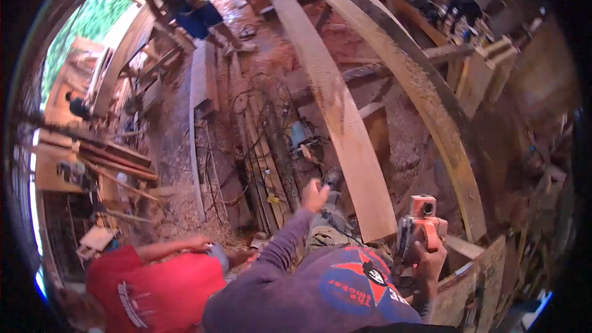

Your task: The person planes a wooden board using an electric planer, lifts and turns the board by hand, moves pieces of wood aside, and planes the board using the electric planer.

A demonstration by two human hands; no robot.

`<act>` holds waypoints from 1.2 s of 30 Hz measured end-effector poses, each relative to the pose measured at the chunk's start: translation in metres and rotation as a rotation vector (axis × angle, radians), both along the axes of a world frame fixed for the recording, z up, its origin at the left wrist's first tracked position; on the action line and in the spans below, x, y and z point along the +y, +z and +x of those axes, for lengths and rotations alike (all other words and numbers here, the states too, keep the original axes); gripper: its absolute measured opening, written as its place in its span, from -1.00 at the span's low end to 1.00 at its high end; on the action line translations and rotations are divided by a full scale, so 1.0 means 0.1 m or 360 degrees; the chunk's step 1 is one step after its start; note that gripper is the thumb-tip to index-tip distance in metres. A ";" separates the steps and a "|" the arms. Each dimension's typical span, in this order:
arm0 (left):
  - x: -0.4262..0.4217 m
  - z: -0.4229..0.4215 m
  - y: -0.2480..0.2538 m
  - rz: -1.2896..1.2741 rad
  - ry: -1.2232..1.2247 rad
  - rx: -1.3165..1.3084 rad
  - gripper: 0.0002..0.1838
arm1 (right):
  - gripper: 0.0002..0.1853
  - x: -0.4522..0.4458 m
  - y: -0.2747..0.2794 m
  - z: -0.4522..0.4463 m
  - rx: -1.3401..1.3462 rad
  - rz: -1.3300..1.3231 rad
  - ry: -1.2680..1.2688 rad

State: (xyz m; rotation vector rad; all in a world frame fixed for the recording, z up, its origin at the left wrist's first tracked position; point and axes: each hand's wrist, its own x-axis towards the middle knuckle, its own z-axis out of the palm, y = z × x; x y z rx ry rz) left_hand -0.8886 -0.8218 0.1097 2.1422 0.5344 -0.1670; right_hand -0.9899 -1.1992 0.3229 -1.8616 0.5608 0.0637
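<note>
My right hand (427,259) is wrapped around the handle of an orange power planer (423,209), held up at the near right beside the end of a board. The long pale board (351,142) runs away from me, its near end between my two hands. My left hand (316,196) is off to the left of this board, with the fingers loosely bent and slightly apart. I see nothing in it, though the fingers are small and blurred. Below the left hand are my trousers (330,231) and a dark shoe (331,177).
A second, shaving-covered plank (407,80) lies to the right. A person in a red shirt (157,283) is close on my left; another in blue shorts (197,18) stands farther back. Cables (259,117) tangle on the shaving-strewn ground. Stacked timber (111,154) is at left.
</note>
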 end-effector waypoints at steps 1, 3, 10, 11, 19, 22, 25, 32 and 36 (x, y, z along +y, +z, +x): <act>-0.13 -0.27 -0.06 0.0072 0.0037 -0.0121 -0.32 | -0.54 0.12 0.08 0.14 0.0070 0.0258 0.0018; -0.44 -0.18 0.18 0.0524 -0.0004 -0.0301 0.01 | -0.57 0.09 -0.14 0.66 0.0130 0.0241 0.0117; -0.02 0.63 2.10 0.1081 0.0038 -0.1831 -0.02 | -0.68 0.68 -0.61 1.12 -0.0132 0.0020 0.0777; 0.07 0.73 2.38 0.1094 0.0025 -0.1965 -0.04 | -0.66 0.72 -0.70 1.14 -0.0273 -0.0003 0.0864; 0.48 2.37 3.58 0.1268 -0.0001 -0.2088 -0.14 | -0.57 0.57 -1.04 1.12 -0.0069 -0.0425 0.1010; 0.43 2.93 3.35 0.1340 -0.0015 -0.1786 -0.18 | -0.48 0.52 -1.11 1.00 -0.0187 -0.0562 0.0960; -0.06 2.71 2.90 0.1430 -0.0144 -0.1853 -0.22 | -0.40 0.53 -1.23 0.90 -0.0243 -0.0632 0.0951; -0.72 0.78 0.10 0.0222 0.0244 -0.0263 -0.12 | -0.44 0.49 -1.01 0.95 -0.0045 -0.0323 0.0907; 0.02 -1.21 -1.75 0.0726 -0.1043 0.0509 -0.25 | -0.38 0.58 -1.05 1.18 0.0034 -0.0179 0.0880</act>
